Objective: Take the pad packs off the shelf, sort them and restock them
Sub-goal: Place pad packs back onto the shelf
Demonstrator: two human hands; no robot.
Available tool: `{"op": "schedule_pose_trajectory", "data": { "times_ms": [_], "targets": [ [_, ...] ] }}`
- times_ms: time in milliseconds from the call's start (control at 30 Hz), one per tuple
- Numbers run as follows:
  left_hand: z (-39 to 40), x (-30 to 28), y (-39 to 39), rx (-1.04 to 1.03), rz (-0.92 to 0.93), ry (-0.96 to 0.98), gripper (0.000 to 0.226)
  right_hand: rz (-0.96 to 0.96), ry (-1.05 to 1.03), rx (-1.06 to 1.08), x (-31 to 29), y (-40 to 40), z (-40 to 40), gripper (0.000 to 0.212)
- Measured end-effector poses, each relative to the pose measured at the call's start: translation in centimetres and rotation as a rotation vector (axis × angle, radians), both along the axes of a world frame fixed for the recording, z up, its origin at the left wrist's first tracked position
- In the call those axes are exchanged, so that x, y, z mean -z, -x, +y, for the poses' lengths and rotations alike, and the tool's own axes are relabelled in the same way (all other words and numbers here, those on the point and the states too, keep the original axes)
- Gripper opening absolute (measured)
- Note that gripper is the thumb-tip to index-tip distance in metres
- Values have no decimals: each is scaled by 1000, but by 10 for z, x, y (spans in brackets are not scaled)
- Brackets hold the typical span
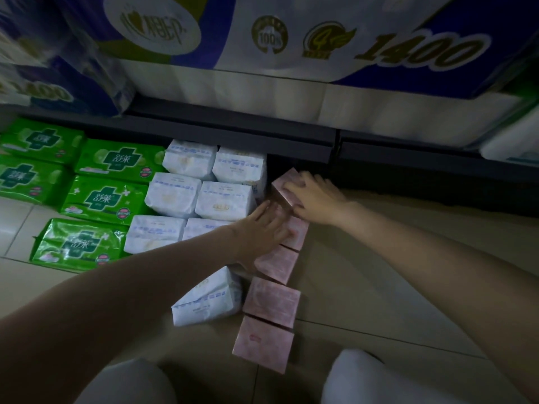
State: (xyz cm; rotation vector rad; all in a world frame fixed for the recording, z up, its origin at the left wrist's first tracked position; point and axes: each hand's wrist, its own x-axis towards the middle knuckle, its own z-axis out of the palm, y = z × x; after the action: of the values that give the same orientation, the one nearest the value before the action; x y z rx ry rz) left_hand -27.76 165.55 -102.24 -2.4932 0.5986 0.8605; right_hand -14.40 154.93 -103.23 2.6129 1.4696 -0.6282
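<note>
Left of frame: 5 green pad packs point(108, 158) lay flat on the tiled floor point(379, 287) in 2 columns. Centre: 7 white pad packs point(172, 193), 6 in paired rows, 1 loose lower down. Right of centre: a line of pink pad packs point(271, 298) ran from lower centre toward the dark bottom shelf point(408, 167); about 6 counted, hands hid some. Left hand point(262, 228) rested flat, fingers spread, on a mid-row pink pack. Right hand point(315, 196) gripped the tilted top pink pack point(284, 182) at the shelf mouth. Judgement: brace the row with the left, seat the tilted pack square and flush, keeping colours apart.
</note>
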Motion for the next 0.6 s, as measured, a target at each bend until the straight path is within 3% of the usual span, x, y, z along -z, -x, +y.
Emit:
{"op": "schedule_pose_trajectory", "data": {
  "times_ms": [167, 300, 400, 500, 600],
  "targets": [
    [-11, -1, -9, -57, 15, -19, 108, -28, 66, 89, 6, 4, 6, 55],
    [-16, 1, -14, -40, 5, -10, 110, 54, 101, 191, 6, 4, -6, 58],
    [-18, -8, -19, -77, 48, 36, 108, 147, 163, 272, -14, 1, -14, 71],
    [-20, -40, -32, -307, 126, 251, 102, 186, 291, 255, -60, -12, -18, 71],
    [-7, -100, -51, -621, 347, 557, 86, 370, 351, 259, -115, -31, -19, 39]
  ]
}}
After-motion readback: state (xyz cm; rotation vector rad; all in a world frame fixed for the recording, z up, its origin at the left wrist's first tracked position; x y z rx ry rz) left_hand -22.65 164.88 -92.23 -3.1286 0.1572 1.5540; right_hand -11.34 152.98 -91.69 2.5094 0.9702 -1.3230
